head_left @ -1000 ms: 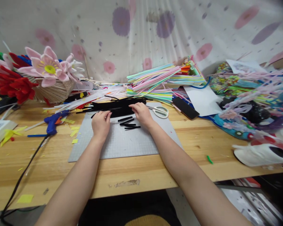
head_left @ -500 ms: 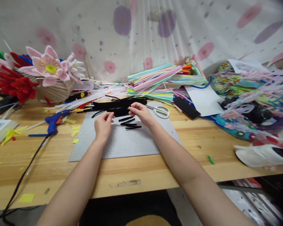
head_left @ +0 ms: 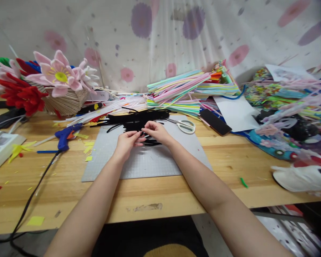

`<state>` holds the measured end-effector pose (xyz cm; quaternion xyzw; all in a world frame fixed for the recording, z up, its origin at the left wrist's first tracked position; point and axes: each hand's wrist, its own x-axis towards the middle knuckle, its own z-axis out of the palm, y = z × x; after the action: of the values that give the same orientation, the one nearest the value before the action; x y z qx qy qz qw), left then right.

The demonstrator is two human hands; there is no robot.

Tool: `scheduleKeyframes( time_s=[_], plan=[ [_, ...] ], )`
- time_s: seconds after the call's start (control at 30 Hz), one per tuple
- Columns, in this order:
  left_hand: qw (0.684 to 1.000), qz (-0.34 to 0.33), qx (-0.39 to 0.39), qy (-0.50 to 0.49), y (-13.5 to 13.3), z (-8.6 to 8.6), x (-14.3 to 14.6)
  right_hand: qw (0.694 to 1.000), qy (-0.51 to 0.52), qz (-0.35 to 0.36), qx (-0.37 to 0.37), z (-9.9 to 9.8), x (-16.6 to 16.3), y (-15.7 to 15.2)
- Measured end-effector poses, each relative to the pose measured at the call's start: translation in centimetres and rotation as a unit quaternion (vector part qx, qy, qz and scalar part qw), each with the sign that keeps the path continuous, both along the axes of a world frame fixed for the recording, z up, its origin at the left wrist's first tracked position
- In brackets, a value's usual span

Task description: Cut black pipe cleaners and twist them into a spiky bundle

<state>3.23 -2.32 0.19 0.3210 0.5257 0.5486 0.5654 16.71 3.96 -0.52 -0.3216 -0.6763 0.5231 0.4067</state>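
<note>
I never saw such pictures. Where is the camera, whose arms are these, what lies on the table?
No machine: a person wears the camera on the head, looking down at their own bare arms. The left hand and right hand meet above a grey mat on a wooden table; the fingers seem to pinch a thin black stem. Behind lies a pile of black stems, scissors right of it, a blue glue gun left, pastel stems and flowers further back.

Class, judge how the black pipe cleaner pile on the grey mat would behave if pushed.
Probably light and bendy: the black pipe cleaner pile is thin strands, some curved. Likely drags as a clump: strands lie tangled.
</note>
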Motion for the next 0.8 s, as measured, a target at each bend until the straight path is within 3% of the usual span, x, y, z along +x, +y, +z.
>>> scheduleKeyframes(
  time_s=[0.2, 0.33, 0.47, 0.6, 0.8],
  plan=[
    [1.0, -0.006, -0.009, 0.027, -0.1, 0.0, -0.1, 0.999, -0.035, -0.028, 0.006, -0.4, -0.4, -0.2],
    [0.998, -0.012, 0.015, 0.062, -0.1, -0.2, 0.0, 0.999, -0.026, -0.034, -0.032, 0.2, -0.6, -0.8],
    [0.995, -0.063, 0.027, 0.074, -0.2, -0.1, -0.4, 0.987, 0.041, 0.037, -0.151, 0.8, 0.1, -0.8],
    [0.994, -0.107, 0.015, 0.025, -0.4, 0.3, -0.6, 0.942, 0.163, 0.119, -0.267, 0.7, 1.4, 0.0],
    [0.991, -0.132, -0.003, -0.023, -0.6, 0.8, -0.6, 0.922, 0.203, 0.161, -0.289, -0.1, 1.6, 0.3]
  ],
)
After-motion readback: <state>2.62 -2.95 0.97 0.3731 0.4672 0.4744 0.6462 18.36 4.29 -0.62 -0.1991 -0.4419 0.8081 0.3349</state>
